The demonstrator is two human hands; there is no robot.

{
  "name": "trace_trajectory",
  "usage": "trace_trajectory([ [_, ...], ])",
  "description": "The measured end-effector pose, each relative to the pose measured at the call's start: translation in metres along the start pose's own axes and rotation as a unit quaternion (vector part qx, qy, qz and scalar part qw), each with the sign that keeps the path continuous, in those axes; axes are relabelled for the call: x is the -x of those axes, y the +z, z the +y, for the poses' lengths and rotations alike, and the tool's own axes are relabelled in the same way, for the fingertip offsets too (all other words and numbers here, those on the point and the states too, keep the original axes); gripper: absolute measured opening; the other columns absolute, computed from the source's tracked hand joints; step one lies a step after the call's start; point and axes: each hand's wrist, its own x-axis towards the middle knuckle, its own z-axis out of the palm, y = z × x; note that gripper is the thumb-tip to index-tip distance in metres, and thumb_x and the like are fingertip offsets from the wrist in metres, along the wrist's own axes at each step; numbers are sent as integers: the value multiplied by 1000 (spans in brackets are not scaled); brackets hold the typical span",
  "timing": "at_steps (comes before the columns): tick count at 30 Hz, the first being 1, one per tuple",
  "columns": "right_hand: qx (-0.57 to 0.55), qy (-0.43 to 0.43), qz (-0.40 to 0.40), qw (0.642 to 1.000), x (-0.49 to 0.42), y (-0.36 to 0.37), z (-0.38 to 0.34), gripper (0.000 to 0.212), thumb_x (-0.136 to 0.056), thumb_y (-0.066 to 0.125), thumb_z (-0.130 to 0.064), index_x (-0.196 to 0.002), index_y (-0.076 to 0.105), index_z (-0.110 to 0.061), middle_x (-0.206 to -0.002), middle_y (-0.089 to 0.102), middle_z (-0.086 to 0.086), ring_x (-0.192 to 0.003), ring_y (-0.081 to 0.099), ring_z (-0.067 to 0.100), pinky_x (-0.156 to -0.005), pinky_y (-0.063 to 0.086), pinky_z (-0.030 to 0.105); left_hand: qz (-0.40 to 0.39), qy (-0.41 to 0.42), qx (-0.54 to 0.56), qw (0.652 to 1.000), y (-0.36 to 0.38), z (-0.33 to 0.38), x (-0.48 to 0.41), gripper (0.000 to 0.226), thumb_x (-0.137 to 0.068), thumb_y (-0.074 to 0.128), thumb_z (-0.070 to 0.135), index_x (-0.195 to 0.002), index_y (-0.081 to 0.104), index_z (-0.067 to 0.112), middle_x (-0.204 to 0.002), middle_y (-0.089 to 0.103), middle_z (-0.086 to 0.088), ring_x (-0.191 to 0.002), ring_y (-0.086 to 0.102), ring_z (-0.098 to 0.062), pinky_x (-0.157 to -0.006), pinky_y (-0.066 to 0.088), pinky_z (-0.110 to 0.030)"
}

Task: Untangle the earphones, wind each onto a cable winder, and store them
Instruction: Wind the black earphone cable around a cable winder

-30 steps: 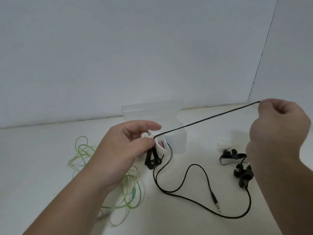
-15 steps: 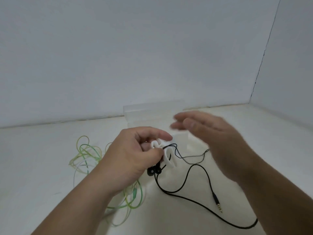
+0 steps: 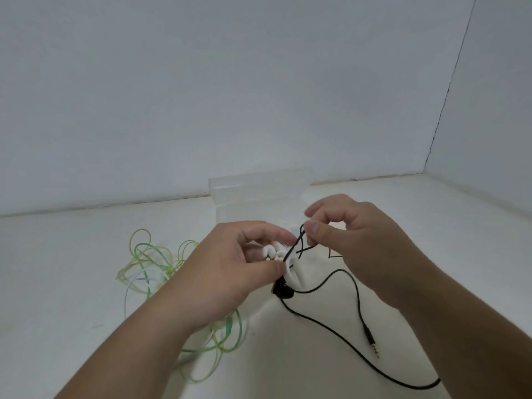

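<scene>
My left hand [image 3: 230, 266] grips a white cable winder [image 3: 290, 272] between thumb and fingers, just above the table. The black earbuds [image 3: 283, 290] hang below it. My right hand [image 3: 354, 240] pinches the black earphone cable [image 3: 296, 243] right beside the winder, thumb against forefinger. The rest of the black cable loops over the table to its jack plug [image 3: 372, 342] at the lower right. Green-and-yellow earphones [image 3: 149, 263] lie in a loose tangle to the left, partly under my left forearm.
A clear plastic storage box [image 3: 259, 194] with its lid raised stands behind my hands, near the back wall. Walls meet in a corner at the right. My right arm hides the table to the right of the cable.
My right hand had the cable stretched far to the right, swung back open toward the winder, and now pinches the cable next to it. The black winders at the right are now hidden.
</scene>
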Motion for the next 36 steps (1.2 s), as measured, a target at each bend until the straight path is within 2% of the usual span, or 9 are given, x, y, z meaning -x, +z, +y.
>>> trace_trajectory([
  [2, 28, -34, 27, 999, 1, 3, -4, 29, -91, 64, -27, -62, 66, -24, -100, 64, -19, -91, 59, 0, -75, 37, 14, -13, 0, 1, 1000, 1, 1, 1, 33, -74, 70, 21, -105, 74, 32, -73, 53, -16, -75, 44, -27, -79, 35, -39],
  [6, -77, -11, 16, 997, 4, 9, -6, 24, -96, 60, -22, -75, 70, -16, -77, 73, -3, -76, 70, 20, -78, 58, 36, -16, 10, 31, 999, 3, 4, 2, 32, -77, 68, 18, -106, 74, 28, -90, 68, -26, -77, 57, -26, -84, 45, -43],
  [10, -113, 24, 31, 993, 3, 10, -6, 26, -97, 58, -21, -79, 68, -5, -77, 74, 6, -65, 71, 14, -70, 62, 36, -2, 5, 16, 1000, 6, 4, 1, 34, -81, 66, 30, -115, 70, 35, -82, 55, -37, -74, 55, -45, -84, 44, -69],
  [13, -148, 31, 49, 987, 3, 8, -8, 29, -98, 57, -19, -74, 65, -5, -80, 73, 14, -66, 74, 24, -70, 62, 43, -2, -2, 30, 1000, 6, 2, 2, 38, -78, 71, 27, -116, 69, 36, -69, 48, -30, -72, 52, -47, -83, 46, -59],
  [15, -162, 33, 61, 984, 3, 8, -9, 29, -98, 57, -18, -76, 65, -1, -77, 72, 13, -65, 74, 29, -70, 62, 48, -2, -2, 51, 999, 7, 2, 2, 40, -77, 71, 20, -115, 70, 34, -63, 54, -16, -76, 58, -50, -96, 48, -61],
  [19, -153, 29, 67, 985, 4, 8, -10, 30, -98, 57, -19, -74, 65, -2, -69, 69, 3, -60, 73, 24, -66, 62, 43, -8, -6, 91, 996, 10, 3, 2, 41, -73, 73, 16, -112, 70, 31, -85, 76, -11, -89, 74, -32, -102, 48, -57],
  [27, -90, 10, 70, 993, 4, 9, -9, 28, -95, 61, -24, -70, 65, -12, -70, 72, 6, -60, 71, 12, -57, 57, 24, -19, -4, 76, 997, 9, 4, 2, 43, -75, 72, 11, -113, 71, 30, -91, 77, -9, -92, 73, -29, -93, 51, -37],
  [32, -87, 8, 67, 994, 4, 9, -8, 28, -95, 61, -23, -70, 65, -10, -64, 70, 3, -56, 66, 6, -55, 54, 19, -44, 6, 80, 996, 8, 6, 3, 42, -76, 72, 8, -112, 71, 30, -93, 77, -12, -90, 73, -30, -88, 53, -31],
  [36, -171, 30, 44, 984, 2, 8, -5, 28, -97, 59, -19, -81, 68, 2, -63, 66, 1, -62, 67, 10, -64, 60, 31, -40, 22, 127, 991, 7, 5, 1, 50, -71, 74, -1, -115, 70, 23, -92, 68, -4, -82, 66, -17, -77, 52, -26],
])
